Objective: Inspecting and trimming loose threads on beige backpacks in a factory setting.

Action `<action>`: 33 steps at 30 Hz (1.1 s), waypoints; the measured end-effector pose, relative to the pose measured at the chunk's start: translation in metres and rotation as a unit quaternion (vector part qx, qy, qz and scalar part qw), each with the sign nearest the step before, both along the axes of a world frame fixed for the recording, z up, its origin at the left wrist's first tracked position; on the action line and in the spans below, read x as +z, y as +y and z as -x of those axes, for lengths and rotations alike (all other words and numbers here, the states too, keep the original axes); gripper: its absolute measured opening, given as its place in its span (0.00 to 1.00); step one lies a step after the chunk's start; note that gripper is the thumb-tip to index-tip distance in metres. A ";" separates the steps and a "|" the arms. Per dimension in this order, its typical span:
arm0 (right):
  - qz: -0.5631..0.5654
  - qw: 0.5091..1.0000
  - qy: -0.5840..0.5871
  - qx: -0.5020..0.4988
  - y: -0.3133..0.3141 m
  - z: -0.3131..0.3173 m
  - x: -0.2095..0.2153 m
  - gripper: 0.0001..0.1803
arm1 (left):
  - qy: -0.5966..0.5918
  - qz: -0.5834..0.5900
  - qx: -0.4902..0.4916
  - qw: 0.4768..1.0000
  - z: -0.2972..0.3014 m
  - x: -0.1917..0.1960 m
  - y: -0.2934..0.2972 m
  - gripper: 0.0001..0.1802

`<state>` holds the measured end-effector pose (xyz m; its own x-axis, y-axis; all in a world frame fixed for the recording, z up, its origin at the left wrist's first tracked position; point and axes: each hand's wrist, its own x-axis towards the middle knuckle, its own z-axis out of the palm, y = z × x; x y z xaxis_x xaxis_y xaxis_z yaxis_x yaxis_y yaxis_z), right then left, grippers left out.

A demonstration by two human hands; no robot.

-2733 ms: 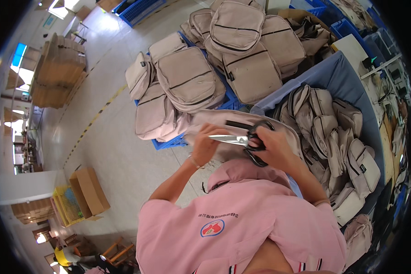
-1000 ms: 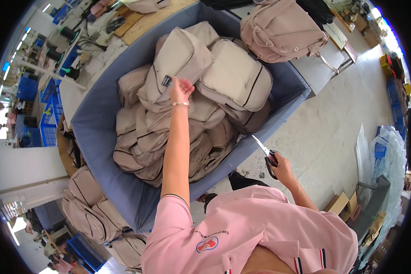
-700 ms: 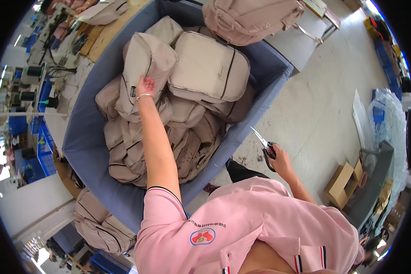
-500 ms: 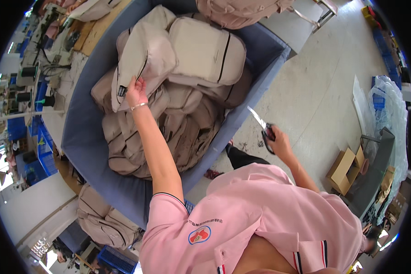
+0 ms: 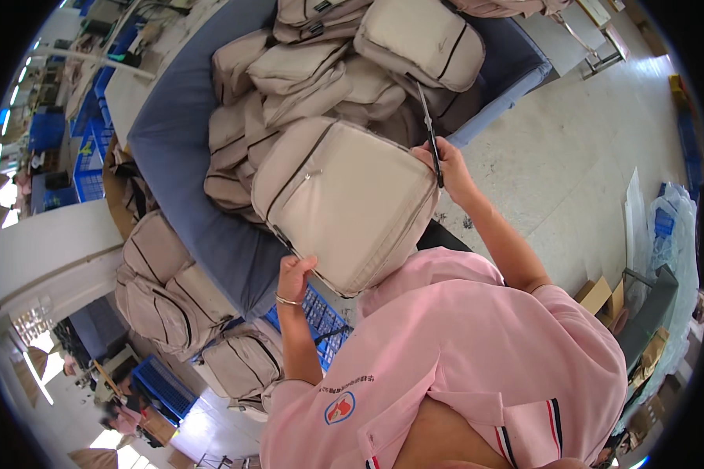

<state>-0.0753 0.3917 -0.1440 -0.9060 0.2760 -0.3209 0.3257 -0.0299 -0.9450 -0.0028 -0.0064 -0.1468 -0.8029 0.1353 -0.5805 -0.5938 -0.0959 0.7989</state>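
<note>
- Left hand is reaching up, forearm raised, fingers curling shut in a pinch.
- Right hand is stretching forward, arm extended, fingers clenching tight.

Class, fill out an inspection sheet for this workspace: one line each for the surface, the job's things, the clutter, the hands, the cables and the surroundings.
Surface: blue fabric bin, bending toward the picture's rim.
Job's things: beige backpack held up over the bin; scissors, blades pointing away from the person.
Clutter: heap of beige backpacks in the bin; more backpacks on the floor.
Hands: left hand grips the backpack's lower edge; right hand holds the scissors at its far edge.
Cables: nothing seen.
Surroundings: grey floor; blue crate; cardboard box.
</note>
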 end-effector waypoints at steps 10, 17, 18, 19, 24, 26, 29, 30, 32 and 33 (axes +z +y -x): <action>-0.118 0.987 0.047 0.098 -0.105 -0.094 0.001 0.16 | 0.021 0.001 0.234 0.972 -0.113 0.006 -0.060 0.17; -0.274 0.952 -0.020 0.135 -0.120 -0.149 0.008 0.20 | 0.111 0.209 0.276 0.932 -0.132 0.000 -0.033 0.28; -0.279 0.948 -0.057 0.141 -0.121 -0.151 0.017 0.23 | 0.111 0.219 0.268 0.932 -0.136 -0.008 -0.039 0.28; -0.279 0.948 -0.057 0.139 -0.118 -0.153 0.016 0.23 | 0.112 0.229 0.259 0.932 -0.138 -0.013 -0.045 0.27; -0.380 0.896 -0.020 0.230 -0.099 -0.156 0.023 0.33 | 0.088 0.147 0.272 0.947 -0.132 -0.011 -0.044 0.26; -0.381 0.885 -0.042 0.264 -0.101 -0.152 0.031 0.34 | 0.078 0.115 0.287 0.948 -0.132 -0.009 -0.044 0.26; -0.383 0.871 -0.057 0.303 -0.110 -0.142 0.037 0.37 | 0.082 0.106 0.288 0.948 -0.134 -0.016 -0.048 0.26; -0.387 0.869 -0.051 0.305 -0.113 -0.138 0.038 0.38 | 0.085 0.102 0.285 0.949 -0.134 -0.017 -0.048 0.26; -0.396 0.868 -0.026 0.299 -0.120 -0.132 0.034 0.37 | 0.088 0.098 0.284 0.950 -0.134 -0.018 -0.047 0.26; -0.405 0.866 -0.001 0.293 -0.123 -0.129 0.032 0.36 | 0.090 0.085 0.285 0.951 -0.134 -0.018 -0.046 0.25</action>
